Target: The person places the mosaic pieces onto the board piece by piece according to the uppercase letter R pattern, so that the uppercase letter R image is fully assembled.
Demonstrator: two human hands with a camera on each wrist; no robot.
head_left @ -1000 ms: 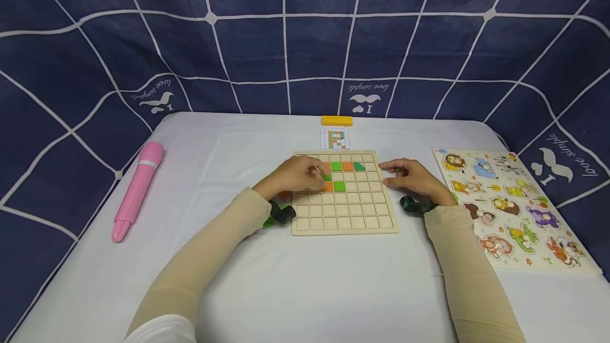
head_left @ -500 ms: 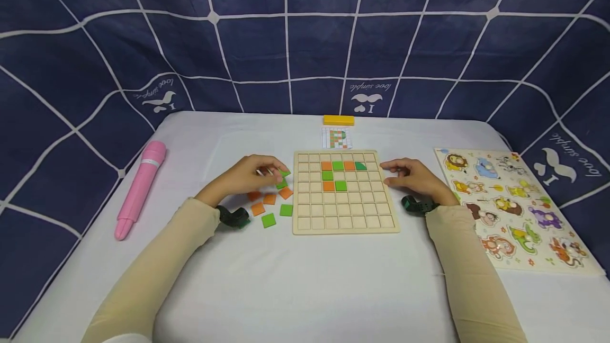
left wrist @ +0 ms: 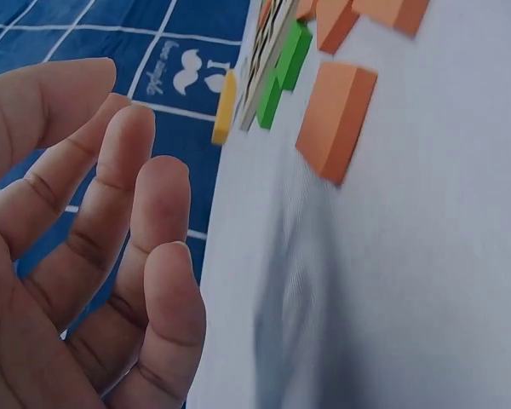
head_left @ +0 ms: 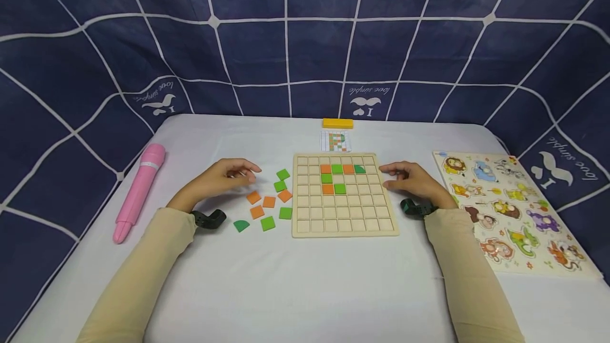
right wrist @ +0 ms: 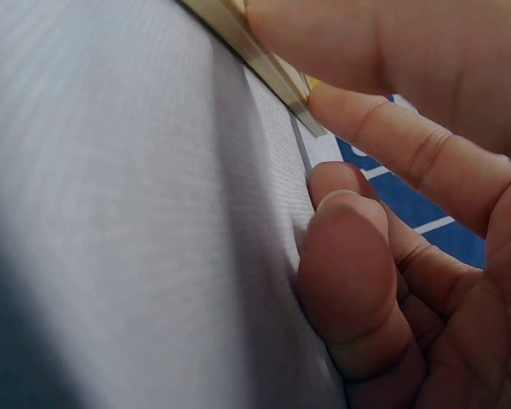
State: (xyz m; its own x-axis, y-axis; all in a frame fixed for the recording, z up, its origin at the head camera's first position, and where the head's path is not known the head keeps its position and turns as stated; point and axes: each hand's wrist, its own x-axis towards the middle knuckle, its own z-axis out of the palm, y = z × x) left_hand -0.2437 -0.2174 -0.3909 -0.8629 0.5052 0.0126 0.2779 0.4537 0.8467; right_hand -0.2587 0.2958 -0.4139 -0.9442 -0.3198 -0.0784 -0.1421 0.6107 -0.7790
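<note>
A wooden grid board [head_left: 344,211] lies in the middle of the table in the head view. Orange and green square tiles and a dark green quarter-round tile [head_left: 359,169] sit in some of its upper cells. Left of the board are several loose tiles, among them an orange square [head_left: 269,202], a green square [head_left: 268,223] and another quarter-round piece [head_left: 241,225]. My left hand [head_left: 220,177] hovers beside them with relaxed fingers and holds nothing. At the board's right edge, the thumb and index finger of my right hand [head_left: 413,179] touch the rim.
Behind the board lie a pattern card [head_left: 335,141] and a yellow bar [head_left: 338,123]. A pink microphone-shaped toy [head_left: 139,193] lies at the left. An animal puzzle board [head_left: 512,210] is at the right, and a dark blue checked cloth [head_left: 319,46] hangs behind the table.
My left hand has drawn back leftward from the board, past the loose tiles, uncovering the quarter-round piece. The right hand has stayed at the board's edge.
</note>
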